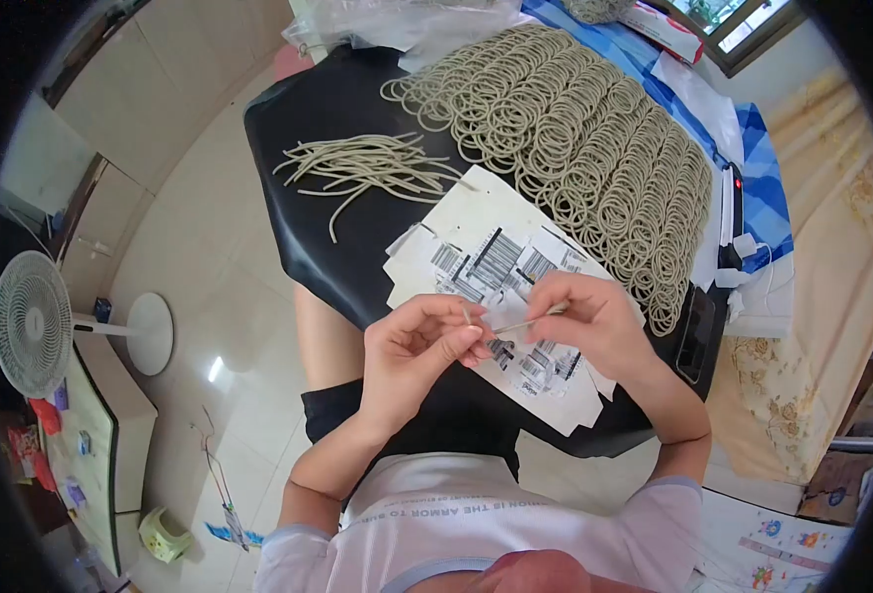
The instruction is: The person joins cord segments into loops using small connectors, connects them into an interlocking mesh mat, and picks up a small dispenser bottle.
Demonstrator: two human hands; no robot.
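My left hand (412,356) is in a pinch, with the tip of a beige cord showing at its thumb and fingertips. My right hand (594,321) pinches the cord (517,325), a thin stretch of which spans the gap between the two hands. Most of it is hidden by my fingers. Below both hands lies a white card sheet (456,208) covered with barcode labels. Beyond it to the left rests a loose pile of cut beige cords (367,163). Many beige cord rings (565,109) overlap in rows across the far right of the black table surface (308,232).
A dark phone (696,334) lies at the table's right edge, near a power strip (731,212) with a red light. Clear plastic bags (407,25) and a blue checked cloth (764,178) are at the back. A white fan (33,324) stands left on the floor.
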